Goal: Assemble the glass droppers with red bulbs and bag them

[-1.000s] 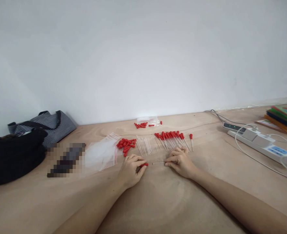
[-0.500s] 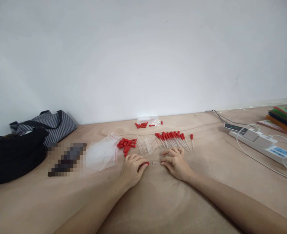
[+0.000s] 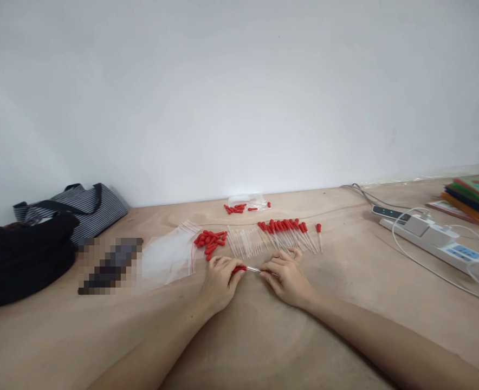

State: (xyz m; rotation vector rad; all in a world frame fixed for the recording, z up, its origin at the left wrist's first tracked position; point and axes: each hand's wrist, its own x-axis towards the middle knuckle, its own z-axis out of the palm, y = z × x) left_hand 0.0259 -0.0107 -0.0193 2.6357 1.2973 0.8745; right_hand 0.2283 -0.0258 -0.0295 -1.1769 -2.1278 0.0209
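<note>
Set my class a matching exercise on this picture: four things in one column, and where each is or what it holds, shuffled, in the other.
Things
1. Left hand
2. Right hand
3. Black-and-white striped cloth bag
4. Long white plastic power strip

Places and states
A. Towards the picture's right edge, with cables on it
B. Pinching a slim, clear, straight tube
C. On the picture's left, behind a black cloth item
D. Holding a small red bulb-shaped cap

Pairs: 1-D, 2-B, 3-C, 4-A
</note>
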